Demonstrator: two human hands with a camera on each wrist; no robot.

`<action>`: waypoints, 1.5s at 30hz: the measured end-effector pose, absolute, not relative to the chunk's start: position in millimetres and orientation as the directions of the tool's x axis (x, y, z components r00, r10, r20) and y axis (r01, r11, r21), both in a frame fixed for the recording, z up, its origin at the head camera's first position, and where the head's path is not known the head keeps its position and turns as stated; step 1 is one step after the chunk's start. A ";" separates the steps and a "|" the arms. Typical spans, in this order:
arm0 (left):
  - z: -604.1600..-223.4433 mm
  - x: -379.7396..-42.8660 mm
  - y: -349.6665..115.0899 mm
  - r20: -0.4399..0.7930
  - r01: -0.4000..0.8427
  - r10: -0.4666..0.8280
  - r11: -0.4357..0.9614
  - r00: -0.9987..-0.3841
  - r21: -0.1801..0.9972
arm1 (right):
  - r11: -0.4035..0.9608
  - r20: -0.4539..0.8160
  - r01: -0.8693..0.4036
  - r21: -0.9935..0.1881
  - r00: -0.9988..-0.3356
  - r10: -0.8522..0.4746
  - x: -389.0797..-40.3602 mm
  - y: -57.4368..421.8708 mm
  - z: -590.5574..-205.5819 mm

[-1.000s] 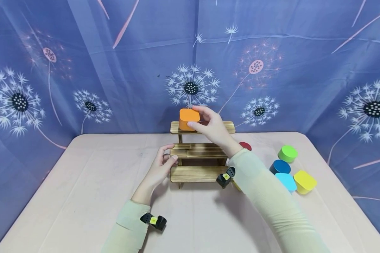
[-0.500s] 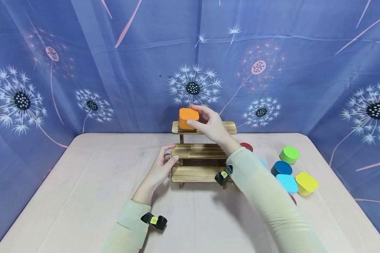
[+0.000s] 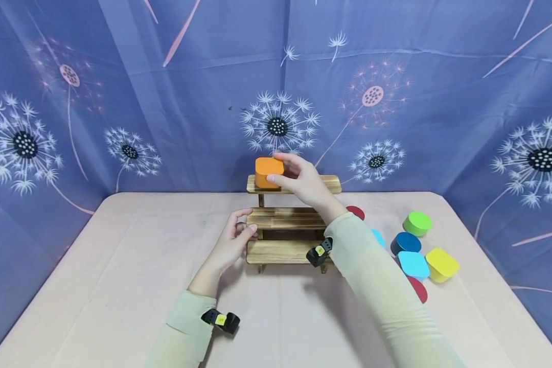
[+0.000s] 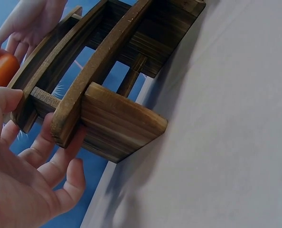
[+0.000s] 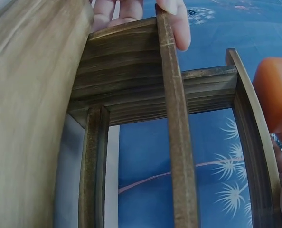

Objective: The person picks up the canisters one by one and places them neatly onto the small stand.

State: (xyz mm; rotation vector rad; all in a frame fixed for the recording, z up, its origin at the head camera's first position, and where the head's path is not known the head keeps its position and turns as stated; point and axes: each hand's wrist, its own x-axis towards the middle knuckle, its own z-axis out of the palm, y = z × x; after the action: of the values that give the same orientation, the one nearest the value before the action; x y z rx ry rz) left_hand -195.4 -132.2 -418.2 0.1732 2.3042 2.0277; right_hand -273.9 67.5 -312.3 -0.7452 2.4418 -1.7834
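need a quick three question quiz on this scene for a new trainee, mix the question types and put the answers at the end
1. Multiple choice: the left hand grips the left end of which tier of the wooden stand? a) top b) middle c) bottom
2. True or false: the right hand holds the orange block at the bottom tier.
3. Fill in: in the head view, the block farthest right on the table is ____.

Key:
1. b
2. False: it is at the top tier.
3. yellow
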 end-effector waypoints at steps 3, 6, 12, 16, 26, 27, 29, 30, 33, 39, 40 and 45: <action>-418.0 -195.6 -132.0 0.024 0.040 0.128 0.125 -0.991 0.991 | 0.269 0.249 -0.371 -0.889 -0.884 -0.395 -273.6 67.5 -311.4; -417.9 -195.7 -132.0 0.023 0.040 0.129 0.131 -0.991 0.991 | 0.293 0.247 -0.379 -0.878 -0.882 -0.402 -273.9 67.5 -311.2; -416.6 -194.0 -131.3 0.027 0.044 0.129 0.131 -0.991 0.990 | 0.276 0.232 -0.371 -0.887 -0.873 -0.429 -275.1 65.6 -313.1; -416.0 -193.7 -130.9 0.031 0.049 0.132 0.133 -0.991 0.990 | 0.274 0.218 -0.358 -0.893 -0.875 -0.432 -275.4 65.0 -313.6; -414.9 -192.9 -130.8 0.028 0.049 0.133 0.153 -0.991 0.987 | 0.262 0.197 -0.330 -0.907 -0.882 -0.428 -277.5 71.8 -309.9; -415.0 -193.0 -130.7 0.028 0.048 0.131 0.154 -0.991 0.987 | 0.256 0.189 -0.320 -0.912 -0.883 -0.430 -277.7 72.7 -309.4; -415.1 -192.9 -130.6 0.027 0.047 0.129 0.155 -0.991 0.987 | 0.248 0.181 -0.309 -0.918 -0.883 -0.432 -278.5 73.9 -308.9; -415.1 -192.9 -130.4 0.026 0.046 0.129 0.155 -0.991 0.987 | 0.244 0.177 -0.305 -0.920 -0.883 -0.436 -278.9 74.4 -308.8; -415.5 -192.3 -130.9 0.023 0.043 0.128 0.155 -0.991 0.987 | 0.235 0.170 -0.298 -0.925 -0.879 -0.446 -279.8 74.8 -309.6; -415.6 -193.0 -131.3 0.025 0.046 0.137 0.155 -0.990 0.987 | 0.224 0.163 -0.290 -0.930 -0.876 -0.454 -280.6 74.7 -310.6; -415.4 -193.1 -131.3 0.023 0.044 0.137 0.151 -0.990 0.988 | 0.223 0.163 -0.288 -0.931 -0.876 -0.454 -280.6 74.5 -310.7; -415.3 -193.4 -131.5 0.019 0.039 0.141 0.141 -0.990 0.989 | 0.236 0.165 -0.294 -0.926 -0.879 -0.448 -280.5 73.5 -311.2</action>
State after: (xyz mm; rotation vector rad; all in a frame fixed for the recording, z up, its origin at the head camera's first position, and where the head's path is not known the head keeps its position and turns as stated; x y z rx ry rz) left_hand -193.4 -131.5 -415.3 0.1827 2.3124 2.0014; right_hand -280.5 73.5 -311.2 -0.7141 2.3600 -1.7204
